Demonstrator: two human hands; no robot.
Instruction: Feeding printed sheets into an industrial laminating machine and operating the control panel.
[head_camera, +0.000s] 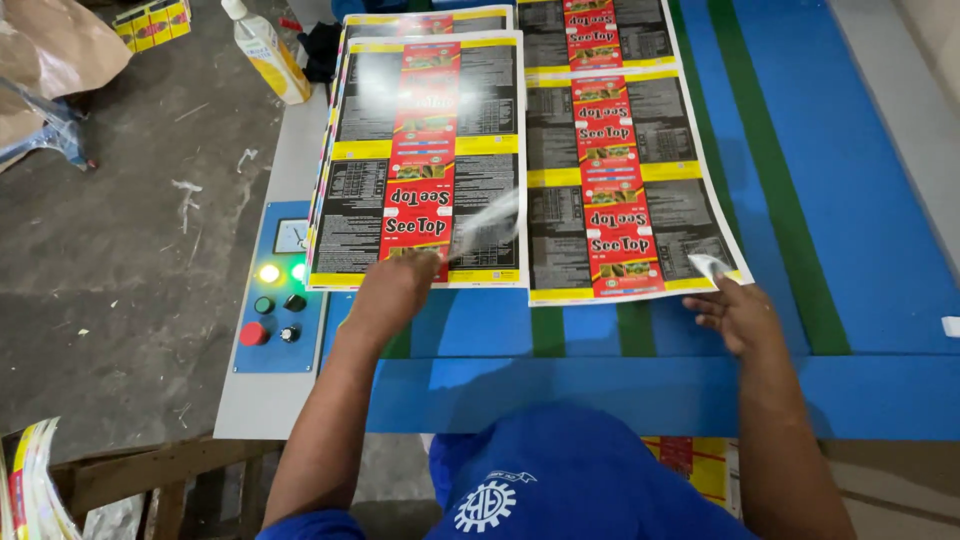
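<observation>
Hands (400, 285) on printed sheets (620, 180)

Stack of printed label sheets (420, 150) on blue desk (860, 200), left: black panels, yellow bands, red centre strip. Bottom right corner of top sheet curled up, blurred. Second printed sheet (625, 170) just beside it, right, same colours, lying flat. More sheets (590, 30) of same print beyond. Small yellow-red carton (152, 22) on floor, far left. Bottle with yellow label (268, 52) near stack's far corner. Small round dial gauge (290, 236) on blue control panel (275, 345).
</observation>
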